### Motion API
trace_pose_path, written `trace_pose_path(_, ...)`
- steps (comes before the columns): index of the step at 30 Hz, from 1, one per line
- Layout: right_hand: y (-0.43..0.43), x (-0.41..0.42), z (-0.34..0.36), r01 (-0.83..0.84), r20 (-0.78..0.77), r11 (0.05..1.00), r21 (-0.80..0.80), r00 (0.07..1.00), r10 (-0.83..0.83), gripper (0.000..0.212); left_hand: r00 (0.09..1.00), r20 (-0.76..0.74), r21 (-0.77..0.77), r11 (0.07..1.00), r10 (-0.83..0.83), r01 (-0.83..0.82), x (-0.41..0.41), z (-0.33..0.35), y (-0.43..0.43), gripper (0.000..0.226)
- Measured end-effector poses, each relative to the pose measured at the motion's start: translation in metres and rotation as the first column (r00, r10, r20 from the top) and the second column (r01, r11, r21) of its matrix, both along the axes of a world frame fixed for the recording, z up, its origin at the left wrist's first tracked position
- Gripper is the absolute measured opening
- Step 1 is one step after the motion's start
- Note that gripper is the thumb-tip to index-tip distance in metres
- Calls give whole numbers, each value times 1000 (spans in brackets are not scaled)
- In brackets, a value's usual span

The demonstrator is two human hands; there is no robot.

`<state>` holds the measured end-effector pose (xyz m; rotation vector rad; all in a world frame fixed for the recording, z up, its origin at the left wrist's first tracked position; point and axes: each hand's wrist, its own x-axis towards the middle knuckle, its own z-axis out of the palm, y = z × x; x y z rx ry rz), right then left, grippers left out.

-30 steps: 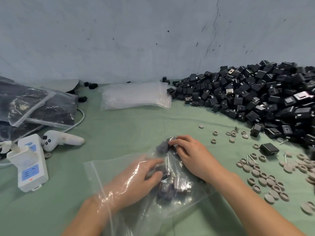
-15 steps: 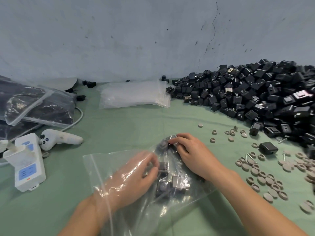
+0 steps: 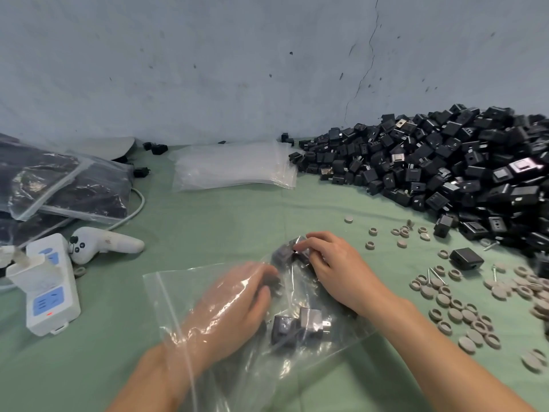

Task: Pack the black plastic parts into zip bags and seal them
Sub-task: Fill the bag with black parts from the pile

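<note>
My left hand (image 3: pixel 234 304) lies inside the zip bag (image 3: pixel 178 295), grip unclear; just beyond its fingertips, my right hand (image 3: pixel 335 263) pinches a black plastic part (image 3: pixel 283 252) through the bag.

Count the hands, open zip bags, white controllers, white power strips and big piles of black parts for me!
Hands: 2, left hand and right hand
Zip bag: 1
White controller: 1
White power strip: 1
Pile of black parts: 1
Total: 6
</note>
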<state>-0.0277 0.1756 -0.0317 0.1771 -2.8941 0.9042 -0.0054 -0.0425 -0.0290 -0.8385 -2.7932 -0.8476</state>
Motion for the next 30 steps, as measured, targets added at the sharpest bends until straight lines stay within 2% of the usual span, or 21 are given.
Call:
trace_pose_path(7,0,-2,-2,-2,0,1000,-5,1000,2,36,999,22,-19,999,-31,32,-2,-2,-1,26)
trace_pose_path(10,0,-2,-2,-2,2,1000,-4,1000,2,36,998,36,26,999,-43,42,1,-1,4,35)
trace_pose_path(14,0,-1,-2,-1,1,1000,-7,1000,1,34,995,95,117,993,-39,27,1,3,8,30)
trace_pose_path(16,1,-1,-1,10,-1,1000,-17,1000,-10,33,992,121,101,994,-43,30,-1,5,5,33)
trace_pose_path(19,1,-2,-1,31,4,999,-27,1000,-31,31,994,55,18,995,-99,98,-2,1,5,37)
trace_pose_path(22,1,-2,-2,41,20,998,-41,999,-40,31,995,61,55,995,-84,81,1,-2,10,37)
trace_pose_path(26,1,-3,-4,52,28,998,-41,998,-51,32,996,-48,-1,998,-69,69,-1,-8,13,38)
trace_pose_path(30,1,-3,-3,60,42,996,-66,997,-57,33,995,57,79,994,-82,77,0,-11,22,39)
